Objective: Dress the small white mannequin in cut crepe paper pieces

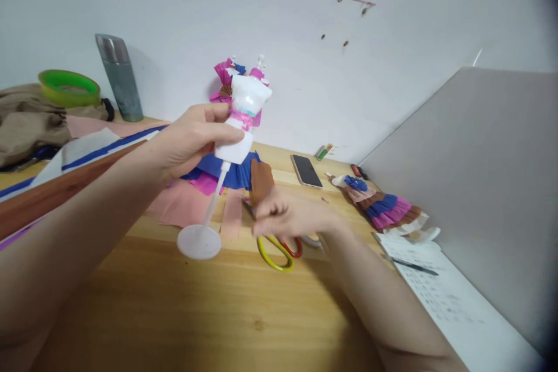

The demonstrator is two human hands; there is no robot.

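My left hand [194, 133] is closed around the waist of a small white dress form [249, 92] on a thin stem with a round base. A pink and light-blue band circles its waist, and it leans to the right. Smeared by motion, my right hand [292, 214] hovers around scissors [275, 260] with yellow and red handles; whether it touches them I cannot tell. Behind the dress form are pink and blue pleated pieces [223, 78], partly hidden. Blue crepe paper [238, 171], a brown piece [260, 177] and pale pink paper [185, 203] lie underneath.
On the right are a phone [306, 171], a tiered doll dress [387, 209] and a written sheet [440, 290] with a pen [414, 266]. At left stand a bottle [122, 78] and a green tape roll [70, 88] on brown cloth [21, 122]. Walls close off back and right.
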